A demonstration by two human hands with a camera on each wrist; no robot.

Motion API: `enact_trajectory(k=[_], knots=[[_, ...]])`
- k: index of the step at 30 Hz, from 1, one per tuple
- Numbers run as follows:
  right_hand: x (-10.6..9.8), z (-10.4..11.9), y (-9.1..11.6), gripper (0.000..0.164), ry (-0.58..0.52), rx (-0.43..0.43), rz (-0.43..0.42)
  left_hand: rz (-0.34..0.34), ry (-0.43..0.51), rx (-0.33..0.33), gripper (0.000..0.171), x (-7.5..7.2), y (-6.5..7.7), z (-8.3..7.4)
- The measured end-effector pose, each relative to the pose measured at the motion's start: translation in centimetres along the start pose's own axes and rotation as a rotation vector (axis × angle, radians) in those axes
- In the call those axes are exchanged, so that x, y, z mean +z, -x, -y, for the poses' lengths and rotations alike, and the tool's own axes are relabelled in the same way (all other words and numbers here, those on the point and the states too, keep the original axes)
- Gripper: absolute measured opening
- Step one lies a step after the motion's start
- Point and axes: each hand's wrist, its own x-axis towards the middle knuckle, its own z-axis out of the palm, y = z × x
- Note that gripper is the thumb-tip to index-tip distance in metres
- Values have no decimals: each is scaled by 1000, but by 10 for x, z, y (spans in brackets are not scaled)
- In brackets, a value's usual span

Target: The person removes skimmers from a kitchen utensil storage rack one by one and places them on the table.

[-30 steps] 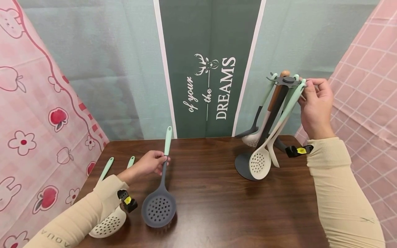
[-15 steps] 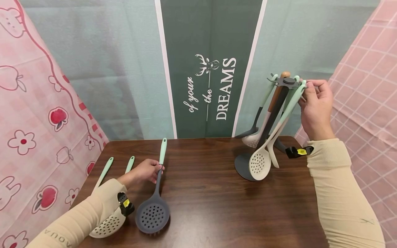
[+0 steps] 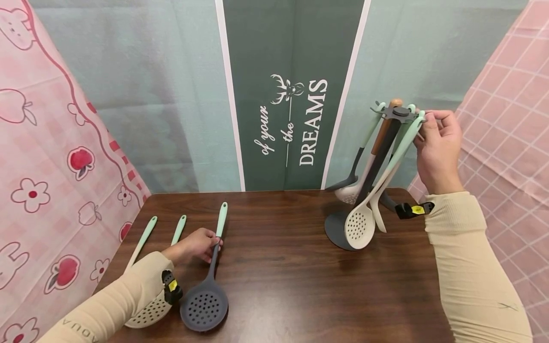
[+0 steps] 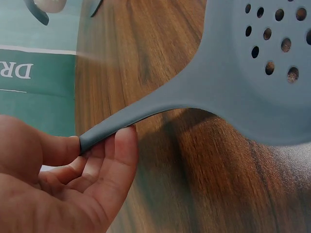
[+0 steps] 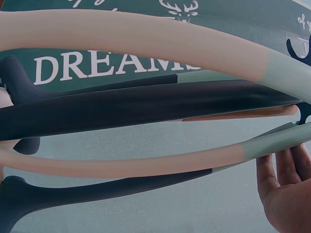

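Note:
My left hand (image 3: 200,244) pinches the neck of a grey skimmer (image 3: 204,305), just below its mint handle. The skimmer's round, holed head points toward me, low over the wooden table; whether it touches is unclear. In the left wrist view, thumb and fingers (image 4: 104,179) grip the grey neck (image 4: 141,108). At the upper right, my right hand (image 3: 439,145) pinches the top of a cream kitchen utensil (image 3: 376,213) with a mint handle, beside the hooks of a dark utensil rack (image 3: 401,113). In the right wrist view, fingertips touch its mint handle (image 5: 272,144).
On the rack hang a cream slotted spoon (image 3: 360,227), a dark ladle (image 3: 345,182) and other utensils. The rack's round base (image 3: 336,231) stands on the table (image 3: 291,267). Two mint-handled utensils lie at left, including a cream skimmer (image 3: 150,314), partly under my left sleeve.
My left hand has brought the grey skimmer down toward me and to the left, closer to the cream skimmer. The right hand and rack have hardly moved.

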Motion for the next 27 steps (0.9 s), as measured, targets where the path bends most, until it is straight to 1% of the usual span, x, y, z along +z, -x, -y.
enact_trajectory(k=[6, 11, 14, 17, 27], knots=[[-1, -1, 1, 13, 17, 6, 6, 12, -15, -15, 24, -1, 2, 3], [-1, 0, 1, 13, 31, -9, 5, -7, -50, -20, 26, -5, 1, 6], [-1, 0, 1, 13, 32, -16, 2, -8, -88, -12, 28, -8, 0, 6], [-1, 0, 1, 13, 27, -17, 0, -12, -104, -12, 29, -10, -1, 7], [-3, 1, 1, 12, 44, -11, 10, -54, -159, -7, 26, -9, -5, 7]])
